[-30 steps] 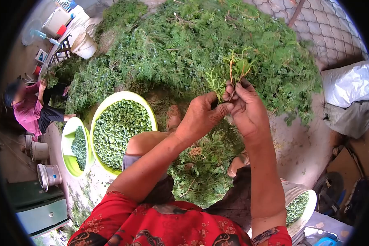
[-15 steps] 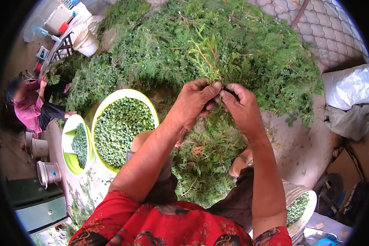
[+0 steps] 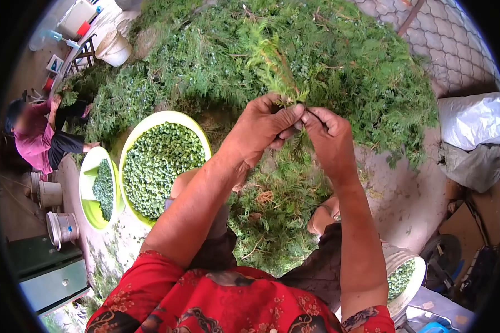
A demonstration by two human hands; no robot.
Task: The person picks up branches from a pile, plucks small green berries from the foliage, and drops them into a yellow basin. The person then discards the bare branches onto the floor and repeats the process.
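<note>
A leafy green sprig [image 3: 273,69] with a reddish-brown stem stands up from my left hand [image 3: 264,126], whose thumb and fingers are closed round its lower end. My right hand [image 3: 329,136] touches the left thumb at the fingertips; its thumb and forefinger are pinched together, and what lies between them is too small to make out. Below the hands lies a heap of cut greenery [image 3: 278,211] between my feet. To the left, a large yellow-green tub [image 3: 208,145] holds small green cones or berries.
A smaller yellow-green basin [image 3: 89,208] stands left of the tub, near a seated co-worker [image 3: 36,139] in pink. A big greenery pile [image 3: 344,72] spreads ahead. A white bucket [image 3: 419,277] stands lower right, and a silvery sack [image 3: 475,119] lies at right.
The sprig has tilted slightly left and looks blurred. My right fingertips have shifted up a little against the left thumb. The surroundings have shifted slightly in view.
</note>
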